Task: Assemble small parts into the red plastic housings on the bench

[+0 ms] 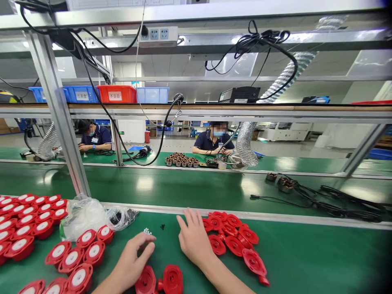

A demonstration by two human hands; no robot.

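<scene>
My left hand [133,257] is over the green work surface with thumb and fingers apart. Its fingertips are at a little heap of small white parts [147,231]. My right hand [195,237] is spread open beside a cluster of red plastic housings [234,245], its palm facing down; I see nothing held in it. Between the hands lie a few tiny black pieces [162,226]. Two more housings, a red one [172,279] and its neighbour [145,280], rest near the front edge, the latter partly behind my left wrist.
Red units with white discs [72,257] stand in rows at the left. Clear plastic bags [87,216] lie behind them. A green conveyor belt [196,188] runs beyond, with black cables [337,204] at right. Two people sit across; a metal post [58,110] rises at left.
</scene>
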